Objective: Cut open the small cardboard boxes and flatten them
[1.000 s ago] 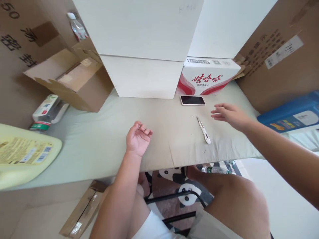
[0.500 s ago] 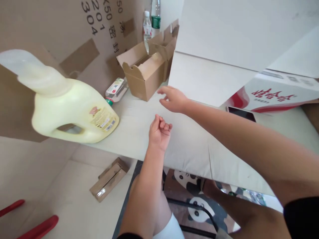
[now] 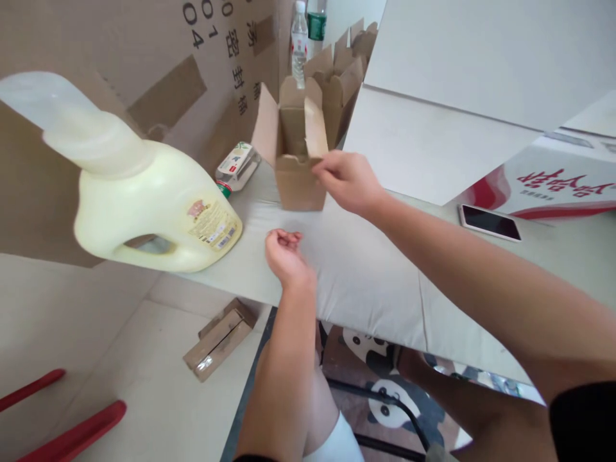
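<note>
Head cam, nearest first: btm ctr, panda-print mat (image 3: 387,407) shows under the edge of the cloth-covered table (image 3: 370,282). Just above that, ctr of frame, L hand (image 3: 287,256) hovers palm-up over the cloth, fingers loosely curled, nothing seen in them. Pale yellow jug (image 3: 158,186) sits L of it, at the table edge. A bit farther, upper ctr, R hand (image 3: 351,183) pinches the near R top corner of small carton (image 3: 299,189), thumb & index on or by the flap edge; exact contact partly hidden. Carton stands upright on the cloth, top open, L flap (image 3: 266,125) leaning out, R flap (image 3: 315,122) up. Handling, my guess: light, thin brown board, walls fairly stiff, flaps bendy at the creases, not v. slippery, but would dent or tear if squeezed hard. Contents can't be seen, so wt is approx. Best hold prob. low on the two opposite side walls; a flap alone would flex & let it tip. Beyond: clear bottle w/ green cap (image 3: 238,163) lying L of carton, phone (image 3: 489,222) far R, 2nd carton (image 3: 339,93) right behind, white box (image 3: 414,141) upper R, upright bottle (image 3: 299,42) top ctr, big cardboard box (image 3: 163,54) upper L.
</note>
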A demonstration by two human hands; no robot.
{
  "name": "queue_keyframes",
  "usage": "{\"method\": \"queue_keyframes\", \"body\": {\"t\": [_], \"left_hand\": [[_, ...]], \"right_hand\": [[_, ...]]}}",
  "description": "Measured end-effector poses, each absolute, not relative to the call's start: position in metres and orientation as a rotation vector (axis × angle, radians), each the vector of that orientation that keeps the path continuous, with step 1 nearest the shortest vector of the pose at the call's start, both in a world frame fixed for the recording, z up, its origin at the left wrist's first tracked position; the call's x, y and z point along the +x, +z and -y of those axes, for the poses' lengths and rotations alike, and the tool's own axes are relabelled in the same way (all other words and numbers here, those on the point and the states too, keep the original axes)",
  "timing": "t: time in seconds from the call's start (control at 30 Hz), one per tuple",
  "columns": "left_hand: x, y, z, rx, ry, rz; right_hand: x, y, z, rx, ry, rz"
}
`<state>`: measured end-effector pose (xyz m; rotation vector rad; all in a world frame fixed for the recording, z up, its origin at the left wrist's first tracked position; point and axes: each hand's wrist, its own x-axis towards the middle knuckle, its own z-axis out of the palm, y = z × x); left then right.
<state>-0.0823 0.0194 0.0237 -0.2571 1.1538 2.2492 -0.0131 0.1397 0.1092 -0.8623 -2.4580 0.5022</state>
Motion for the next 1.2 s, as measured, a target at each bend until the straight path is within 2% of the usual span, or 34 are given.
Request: {"method": "queue_keyframes", "body": {"t": [0.1, 0.17, 0.27, 0.37, 0.57, 0.7, 0.8, 0.9, 1.03, 1.2], "left_hand": [[-0.091, 0.019, -0.015, -0.179, 2.447, -1.325], [-0.091, 0.018, -0.015, -0.061, 2.437, -1.35], [-0.076, 0.02, -0.018, 0.281, 2.273, -1.188], [-0.042, 0.026, -0.022, 0.688, 2.04, -0.954], [0.02, 0.027, -0.033, 1.223, 1.873, -0.872], [0.038, 0.015, -0.045, 1.573, 1.846, -0.952], [0.046, 0.005, -0.046, 1.531, 1.854, -1.136], [0.05, -0.002, -0.045, 1.421, 1.813, -1.29], [0.049, -0.001, -0.046, 1.526, 1.833, -1.314], [0.046, 0.011, -0.046, 1.718, 1.636, -1.38]], "right_hand": [[0.079, 0.115, -0.1, -0.691, 0.645, 2.373], [0.148, 0.12, -0.067, -0.509, 0.612, 2.335], [0.239, 0.121, -0.022, -0.613, 0.536, 2.292], [0.292, 0.11, 0.006, -0.787, 0.463, 2.212], [0.321, 0.07, -0.001, -0.989, 0.408, 2.074], [0.33, 0.038, -0.007, -1.201, 0.274, 1.749], [0.331, 0.023, -0.007, -1.179, 0.447, 1.58], [0.331, 0.019, -0.004, -1.078, 0.603, 1.638], [0.336, 0.022, 0.0, -1.011, 0.629, 1.715], [0.34, 0.02, 0.003, -0.998, 0.606, 1.74]]}}
